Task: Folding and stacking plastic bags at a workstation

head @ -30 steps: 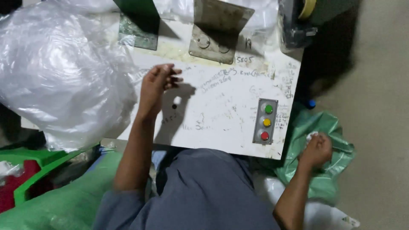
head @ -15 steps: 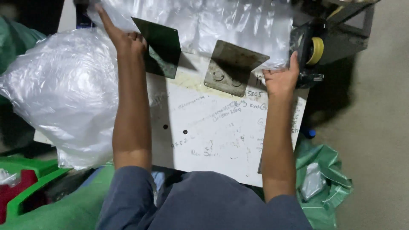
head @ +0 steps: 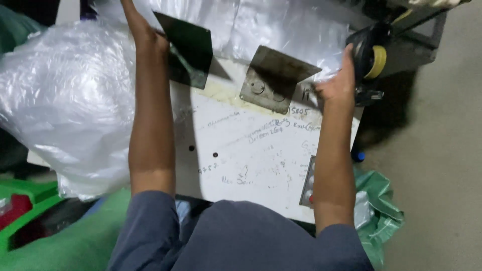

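Both hands (head: 337, 83) now farther up the clear plastic sheet (head: 281, 25).

White tabletop (head: 251, 150) marked with dark handwritten scribbles and two black holes; a yellowish stain near its far edge. Two dark green-grey metal plates (head: 188, 47). Translucent white plastic bag (head: 65, 105). Green bag (head: 384, 211); green and red crate (head: 20, 206). Yellow roll (head: 377, 61) on a black machine. Person's sleeves (head: 150, 236) blue-grey.

Left hand (head: 145, 35) fingertips beyond top edge.
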